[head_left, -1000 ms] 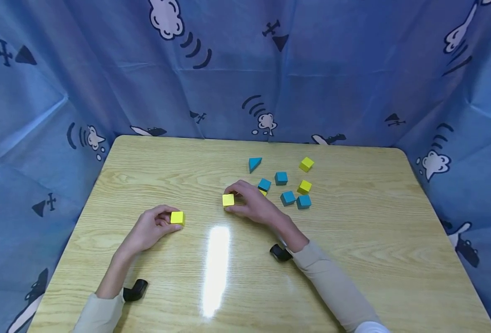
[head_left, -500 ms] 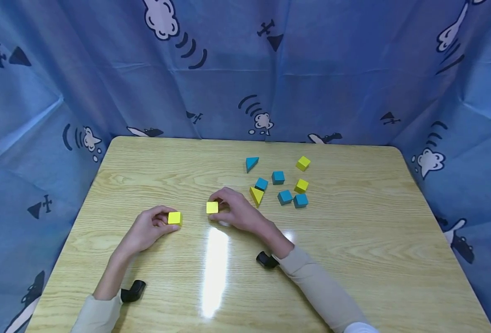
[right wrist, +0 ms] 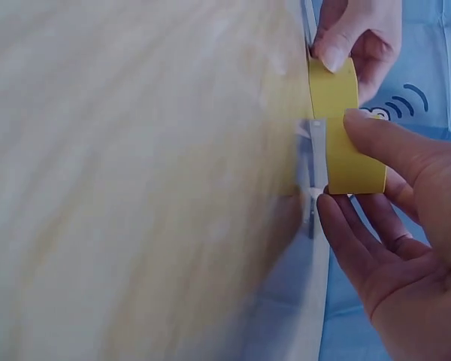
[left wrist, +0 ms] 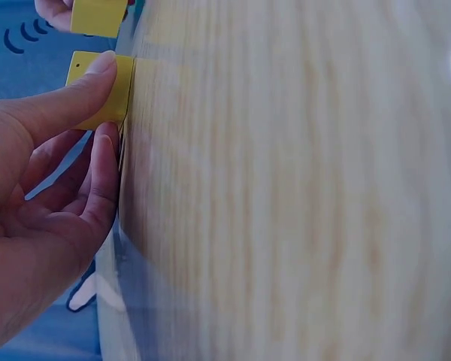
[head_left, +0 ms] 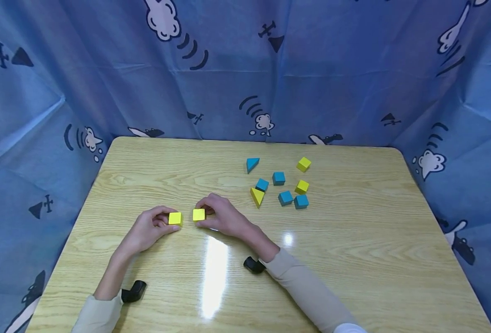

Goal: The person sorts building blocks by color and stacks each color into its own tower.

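Pale wooden table [head_left: 353, 259] with rounded far corners; a long glare [head_left: 214, 282] and a small bright spot [head_left: 288, 239] on its top; toward the far side, a blue triangle block [head_left: 251, 164], a yellow triangle block [head_left: 257, 196] just beside a blue cube [head_left: 262, 185], three more blue cubes [head_left: 278, 178], two loose yellow cubes [head_left: 303, 164] on the right; behind and at both sides, blue cloth [head_left: 345, 69] printed with white cloud shapes [head_left: 162, 18] and dark curved lines [head_left: 202, 64].
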Action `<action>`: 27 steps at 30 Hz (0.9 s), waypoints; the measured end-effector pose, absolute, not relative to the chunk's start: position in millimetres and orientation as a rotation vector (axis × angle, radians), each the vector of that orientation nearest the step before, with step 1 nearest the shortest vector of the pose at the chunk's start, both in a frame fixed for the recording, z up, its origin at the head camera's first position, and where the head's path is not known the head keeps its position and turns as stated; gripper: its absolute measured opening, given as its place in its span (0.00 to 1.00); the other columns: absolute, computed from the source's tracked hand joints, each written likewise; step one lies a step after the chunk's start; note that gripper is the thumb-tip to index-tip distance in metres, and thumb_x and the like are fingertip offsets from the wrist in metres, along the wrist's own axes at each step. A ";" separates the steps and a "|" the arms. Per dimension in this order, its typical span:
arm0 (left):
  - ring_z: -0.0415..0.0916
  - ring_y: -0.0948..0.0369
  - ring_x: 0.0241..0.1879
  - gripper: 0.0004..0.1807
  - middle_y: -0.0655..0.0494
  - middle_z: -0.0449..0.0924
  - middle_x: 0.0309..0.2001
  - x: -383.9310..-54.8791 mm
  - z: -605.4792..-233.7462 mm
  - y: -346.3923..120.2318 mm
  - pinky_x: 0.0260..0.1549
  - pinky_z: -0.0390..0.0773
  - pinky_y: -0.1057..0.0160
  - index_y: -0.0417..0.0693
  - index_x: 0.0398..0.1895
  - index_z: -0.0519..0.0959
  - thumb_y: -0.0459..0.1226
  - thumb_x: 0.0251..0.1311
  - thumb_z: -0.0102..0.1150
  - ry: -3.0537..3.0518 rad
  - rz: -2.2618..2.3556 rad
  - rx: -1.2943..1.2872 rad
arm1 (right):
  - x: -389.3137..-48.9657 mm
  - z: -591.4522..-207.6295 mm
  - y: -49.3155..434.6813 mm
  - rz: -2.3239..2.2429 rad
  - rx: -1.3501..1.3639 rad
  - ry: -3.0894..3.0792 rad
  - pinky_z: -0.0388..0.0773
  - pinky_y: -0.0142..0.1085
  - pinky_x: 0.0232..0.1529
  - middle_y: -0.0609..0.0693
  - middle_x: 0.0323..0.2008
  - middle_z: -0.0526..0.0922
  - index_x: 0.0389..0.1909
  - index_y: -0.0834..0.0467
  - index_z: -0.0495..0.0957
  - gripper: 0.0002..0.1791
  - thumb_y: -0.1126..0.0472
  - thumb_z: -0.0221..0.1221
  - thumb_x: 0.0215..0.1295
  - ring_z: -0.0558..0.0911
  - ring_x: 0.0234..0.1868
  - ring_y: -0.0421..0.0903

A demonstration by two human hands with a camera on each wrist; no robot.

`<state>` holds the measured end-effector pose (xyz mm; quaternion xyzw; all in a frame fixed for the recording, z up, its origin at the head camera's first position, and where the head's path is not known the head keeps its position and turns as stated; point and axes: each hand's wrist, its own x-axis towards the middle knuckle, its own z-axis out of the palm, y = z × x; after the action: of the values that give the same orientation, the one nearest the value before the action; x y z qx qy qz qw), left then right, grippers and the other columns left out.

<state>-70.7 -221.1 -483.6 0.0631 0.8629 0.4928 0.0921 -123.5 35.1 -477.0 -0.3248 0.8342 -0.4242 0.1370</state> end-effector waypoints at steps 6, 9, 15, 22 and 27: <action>0.75 0.61 0.30 0.21 0.48 0.79 0.35 -71.5 -483.0 -220.6 0.30 0.77 0.70 0.35 0.54 0.81 0.33 0.59 0.74 2.555 1.459 0.186 | -121.7 -478.4 24.3 -1.201 -0.943 2.419 0.77 0.29 0.52 0.49 0.45 0.80 0.51 0.59 0.82 0.18 0.60 0.73 0.63 0.79 0.47 0.43; 0.76 0.61 0.31 0.21 0.48 0.80 0.36 -71.7 -483.1 -220.4 0.31 0.77 0.70 0.36 0.55 0.81 0.32 0.59 0.74 2.551 1.458 0.183 | -121.5 -480.1 19.1 -1.187 -0.941 2.445 0.76 0.28 0.49 0.48 0.43 0.79 0.50 0.57 0.82 0.17 0.59 0.74 0.62 0.78 0.45 0.41; 0.76 0.60 0.31 0.20 0.49 0.79 0.36 -71.9 -485.0 -220.4 0.31 0.78 0.69 0.36 0.53 0.81 0.31 0.59 0.74 2.556 1.452 0.183 | -119.6 -479.5 10.4 -1.130 -0.950 2.481 0.74 0.27 0.46 0.47 0.41 0.79 0.47 0.56 0.83 0.15 0.59 0.74 0.62 0.77 0.43 0.42; 0.76 0.60 0.30 0.19 0.50 0.79 0.35 -71.8 -485.5 -220.1 0.29 0.78 0.69 0.37 0.52 0.81 0.30 0.58 0.74 2.576 1.430 0.181 | -117.8 -476.7 1.8 -1.052 -0.958 2.494 0.73 0.27 0.43 0.47 0.40 0.78 0.48 0.57 0.81 0.16 0.59 0.73 0.62 0.75 0.42 0.41; 0.76 0.60 0.30 0.19 0.50 0.79 0.35 -71.6 -486.0 -220.8 0.30 0.78 0.69 0.37 0.53 0.81 0.30 0.59 0.74 2.577 1.426 0.179 | -117.7 -475.3 -0.8 -1.028 -0.944 2.492 0.73 0.26 0.43 0.48 0.40 0.77 0.48 0.57 0.81 0.16 0.60 0.73 0.62 0.76 0.42 0.42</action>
<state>-71.6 -220.8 -486.0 0.0603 0.8695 0.4810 0.0952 -117.7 -0.8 -475.3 -0.3272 0.8636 -0.3563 0.1421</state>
